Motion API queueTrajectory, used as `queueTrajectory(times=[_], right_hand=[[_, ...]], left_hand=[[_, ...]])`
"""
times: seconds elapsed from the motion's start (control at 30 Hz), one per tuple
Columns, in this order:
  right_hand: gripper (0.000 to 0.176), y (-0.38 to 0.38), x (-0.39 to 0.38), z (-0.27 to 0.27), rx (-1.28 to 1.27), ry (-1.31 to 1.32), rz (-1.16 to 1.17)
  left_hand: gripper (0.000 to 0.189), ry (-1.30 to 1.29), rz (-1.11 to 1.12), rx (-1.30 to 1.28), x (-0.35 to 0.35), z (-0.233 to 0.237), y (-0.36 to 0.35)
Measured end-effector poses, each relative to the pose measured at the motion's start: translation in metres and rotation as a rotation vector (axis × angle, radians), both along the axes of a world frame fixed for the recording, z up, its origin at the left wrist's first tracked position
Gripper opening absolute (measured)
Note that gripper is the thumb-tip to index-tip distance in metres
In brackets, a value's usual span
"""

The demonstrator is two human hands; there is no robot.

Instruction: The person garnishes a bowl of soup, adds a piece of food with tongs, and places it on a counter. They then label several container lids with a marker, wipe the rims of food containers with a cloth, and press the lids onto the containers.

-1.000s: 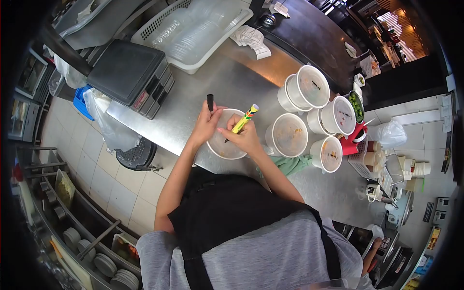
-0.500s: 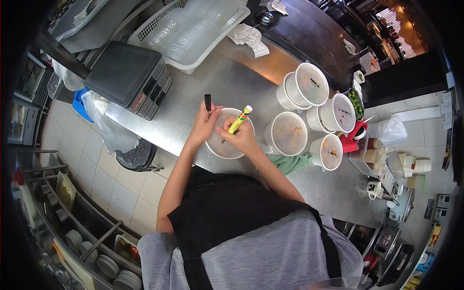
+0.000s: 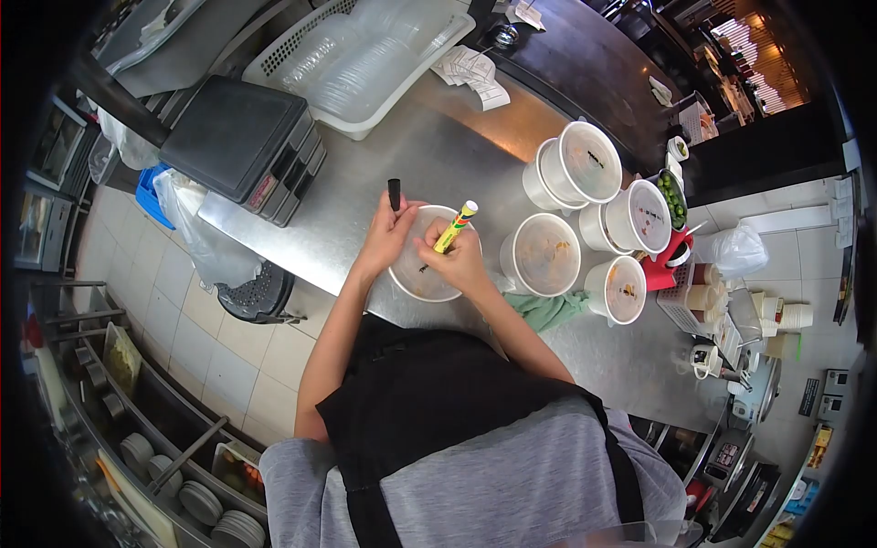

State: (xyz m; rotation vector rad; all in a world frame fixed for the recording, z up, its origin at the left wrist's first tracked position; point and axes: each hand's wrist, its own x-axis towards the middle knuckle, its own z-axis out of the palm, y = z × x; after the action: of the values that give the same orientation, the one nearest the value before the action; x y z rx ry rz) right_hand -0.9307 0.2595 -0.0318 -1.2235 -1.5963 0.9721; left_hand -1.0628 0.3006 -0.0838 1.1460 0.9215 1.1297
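Closed around a yellow marker pen (image 3: 454,230), my right hand (image 3: 455,262) is over the lid of a round white tub (image 3: 427,285) in front of me. The pen's tip is hidden beneath the fingers. Short black writing (image 3: 424,268) shows on that lid. My left hand (image 3: 386,236) rests at the tub's left edge, with a black pen cap (image 3: 394,192) held upright between its fingers. Just right of this tub stands another lidded tub (image 3: 541,256) with orange bits showing through its lid.
Stacked lidded tubs (image 3: 587,163) and a single tub (image 3: 618,290) stand to the right, beside a green cloth (image 3: 548,310). A white basket (image 3: 365,123) of clear plastic containers is at the back. Black drawers (image 3: 236,137) stand at the left, and paper slips (image 3: 470,75) lie behind.
My right hand and the marker have shifted very slightly right. More black marks show on the lid. My left hand with the cap stays almost still.
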Motion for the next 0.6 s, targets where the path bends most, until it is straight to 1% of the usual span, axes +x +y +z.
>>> queueTrajectory(times=[0.23, 0.47, 0.6], right_hand=[[0.025, 0.0017, 0.0025, -0.0069, -0.003, -0.001, -0.025], [0.025, 0.0005, 0.0012, -0.0038, 0.026, -0.07, -0.038], [0.025, 0.0016, 0.0016, -0.0063, -0.014, -0.037, -0.048]], left_hand=[[0.012, 0.033, 0.014, 0.012, -0.0005, 0.0027, -0.0008], [0.012, -0.018, 0.002, -0.021, 0.0002, 0.0012, 0.0], [0.013, -0.034, -0.007, -0.027, 0.0, -0.0015, 0.0]])
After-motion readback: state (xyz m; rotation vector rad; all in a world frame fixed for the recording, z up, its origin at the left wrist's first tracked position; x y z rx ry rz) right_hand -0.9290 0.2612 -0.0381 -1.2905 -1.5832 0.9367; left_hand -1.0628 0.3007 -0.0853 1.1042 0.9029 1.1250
